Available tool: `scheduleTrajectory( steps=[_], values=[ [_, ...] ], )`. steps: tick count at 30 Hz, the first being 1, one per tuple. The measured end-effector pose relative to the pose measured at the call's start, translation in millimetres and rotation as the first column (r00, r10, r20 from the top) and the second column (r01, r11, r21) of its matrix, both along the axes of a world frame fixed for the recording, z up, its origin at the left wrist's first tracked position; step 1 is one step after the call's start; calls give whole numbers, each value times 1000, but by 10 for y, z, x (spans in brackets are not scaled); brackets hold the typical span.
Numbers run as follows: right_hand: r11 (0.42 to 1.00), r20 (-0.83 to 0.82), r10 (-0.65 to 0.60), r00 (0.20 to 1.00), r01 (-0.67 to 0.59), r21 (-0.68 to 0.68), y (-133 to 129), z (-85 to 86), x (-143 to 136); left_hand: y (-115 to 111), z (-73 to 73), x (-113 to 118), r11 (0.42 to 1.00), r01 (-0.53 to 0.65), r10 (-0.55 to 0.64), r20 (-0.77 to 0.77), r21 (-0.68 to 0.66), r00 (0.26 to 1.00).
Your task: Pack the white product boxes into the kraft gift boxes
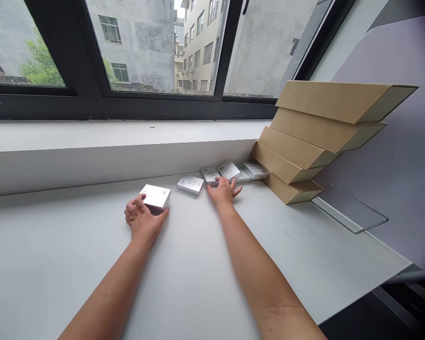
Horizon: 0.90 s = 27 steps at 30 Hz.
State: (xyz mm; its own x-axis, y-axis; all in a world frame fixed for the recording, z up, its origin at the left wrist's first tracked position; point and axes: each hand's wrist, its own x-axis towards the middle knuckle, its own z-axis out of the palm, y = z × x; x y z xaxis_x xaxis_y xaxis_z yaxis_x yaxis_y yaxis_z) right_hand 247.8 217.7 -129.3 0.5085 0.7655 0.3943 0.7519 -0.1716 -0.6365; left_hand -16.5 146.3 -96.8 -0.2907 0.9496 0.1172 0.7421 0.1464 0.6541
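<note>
My left hand [143, 217] is wrapped around a small white box [156, 196] with small dark print, thumb on its near right side and fingers on its left. It is either one thick box or two stacked; I cannot tell which. My right hand [223, 191] has its fingers spread at the near edges of a flat white box [210, 175] and a tilted white box [229, 170]. Between my hands lies a separate white box [190, 185], touched by neither. Further right, another white box [255, 170] rests partly over a lower box [243, 175].
Several brown cardboard boxes [301, 132] lean in a stepped stack at the right, overhanging the white table [184, 274]. A thin wire-edged frame [354, 212] stands by the table's right edge. A window sill [127, 134] runs along the back under dark-framed windows.
</note>
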Motion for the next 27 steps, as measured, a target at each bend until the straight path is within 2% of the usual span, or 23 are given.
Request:
scheduleTrajectory(
  steps=[3,6,8,11,13,15,16,18,20,27],
  values=[
    [998,11,-46,999,47,-45,9,44,-39,-2,-3,13,999,-39,39,-58,-4,998],
    [993,-11,-103,995,102,-54,-2,109,-60,-4,-29,15,999,-27,31,-112,40,993],
    [992,-75,-116,990,119,29,-30,160,-64,-3,-53,9,998,-9,17,-111,65,994],
    [970,-169,-71,983,108,217,-95,240,-91,2,-74,-2,998,2,3,-81,67,997],
    [945,-180,-5,984,63,320,-140,281,-144,7,-67,-3,999,3,0,-59,51,998],
    [919,-167,121,979,-46,392,-173,299,-225,11,-49,1,999,-1,2,-46,32,999],
    [911,-155,210,965,-136,388,-182,299,-269,11,-39,4,1000,-4,5,-44,25,999],
    [898,-136,377,916,-326,296,-188,286,-349,11,-26,8,1000,-9,10,-45,16,999],
    [887,-138,452,881,-428,170,-182,265,-399,8,-24,6,1000,-11,12,-43,11,999],
    [918,-241,395,887,-390,70,-138,211,-353,30,-63,-27,1000,-3,4,-38,25,999]
  ],
)
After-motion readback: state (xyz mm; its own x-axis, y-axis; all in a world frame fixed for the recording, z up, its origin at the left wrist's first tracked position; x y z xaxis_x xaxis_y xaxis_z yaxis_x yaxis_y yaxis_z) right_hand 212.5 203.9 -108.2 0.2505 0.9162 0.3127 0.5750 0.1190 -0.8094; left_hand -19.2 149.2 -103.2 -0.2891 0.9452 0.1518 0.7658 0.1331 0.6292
